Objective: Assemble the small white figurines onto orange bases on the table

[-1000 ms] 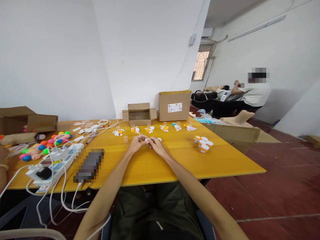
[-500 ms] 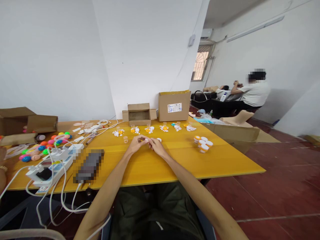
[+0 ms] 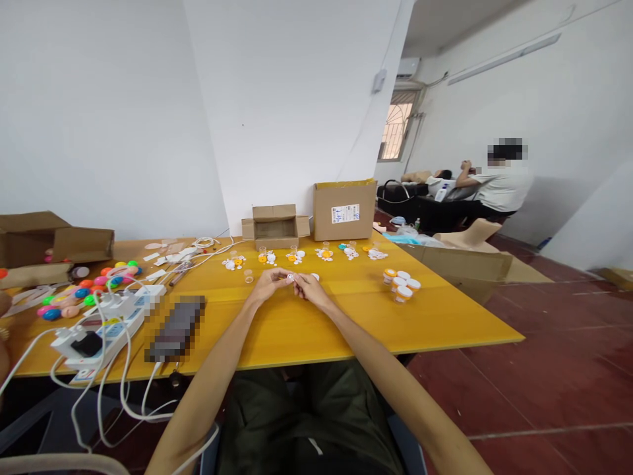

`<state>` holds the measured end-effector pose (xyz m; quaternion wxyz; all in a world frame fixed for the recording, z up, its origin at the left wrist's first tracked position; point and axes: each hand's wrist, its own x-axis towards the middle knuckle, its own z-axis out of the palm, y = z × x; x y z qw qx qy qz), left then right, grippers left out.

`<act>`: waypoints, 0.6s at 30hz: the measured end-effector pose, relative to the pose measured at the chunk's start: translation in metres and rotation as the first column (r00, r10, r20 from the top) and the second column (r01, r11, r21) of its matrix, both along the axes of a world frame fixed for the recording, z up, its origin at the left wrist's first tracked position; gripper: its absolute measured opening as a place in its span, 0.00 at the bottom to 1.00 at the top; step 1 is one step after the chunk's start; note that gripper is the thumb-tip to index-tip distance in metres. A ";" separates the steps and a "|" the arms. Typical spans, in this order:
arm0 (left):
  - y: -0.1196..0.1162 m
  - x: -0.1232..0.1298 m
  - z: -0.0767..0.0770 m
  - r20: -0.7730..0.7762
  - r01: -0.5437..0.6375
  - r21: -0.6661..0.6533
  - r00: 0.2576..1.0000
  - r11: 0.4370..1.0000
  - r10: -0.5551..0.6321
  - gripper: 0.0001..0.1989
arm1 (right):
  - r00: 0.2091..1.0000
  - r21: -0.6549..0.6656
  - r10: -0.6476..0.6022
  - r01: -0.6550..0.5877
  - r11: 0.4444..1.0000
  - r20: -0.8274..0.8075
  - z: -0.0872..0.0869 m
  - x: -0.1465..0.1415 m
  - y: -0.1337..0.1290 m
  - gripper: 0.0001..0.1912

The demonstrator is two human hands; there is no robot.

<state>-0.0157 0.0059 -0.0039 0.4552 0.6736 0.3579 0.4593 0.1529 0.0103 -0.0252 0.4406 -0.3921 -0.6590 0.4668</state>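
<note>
Over a yellow tabletop (image 3: 291, 340), a small white piece (image 3: 290, 279) sits between both hands' fingertips: right of the left hand (image 3: 270, 285), left of the right hand (image 3: 312, 291), neither nearer. Both pinch it, fingers nearly closed; its long axis is too small to read. Beyond stand a clear cup (image 3: 248, 277) and an open cardboard box (image 3: 275, 242).

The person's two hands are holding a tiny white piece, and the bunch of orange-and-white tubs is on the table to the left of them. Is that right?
Not quite: the left hand and right hand do hold a tiny white piece, but the orange-and-white tubs are to their right on the table, as the head view shows.
</note>
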 end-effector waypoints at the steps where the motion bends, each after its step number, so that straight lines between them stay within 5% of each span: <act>1: 0.000 0.000 0.000 0.003 0.003 -0.001 1.000 1.000 -0.003 0.18 | 1.000 -0.009 0.001 -0.001 1.000 -0.001 0.001 0.000 -0.001 0.22; 18: 0.000 0.000 0.001 0.033 0.050 -0.031 0.998 0.998 -0.049 0.19 | 1.000 -0.024 0.016 -0.016 1.000 -0.002 -0.003 0.001 0.002 0.23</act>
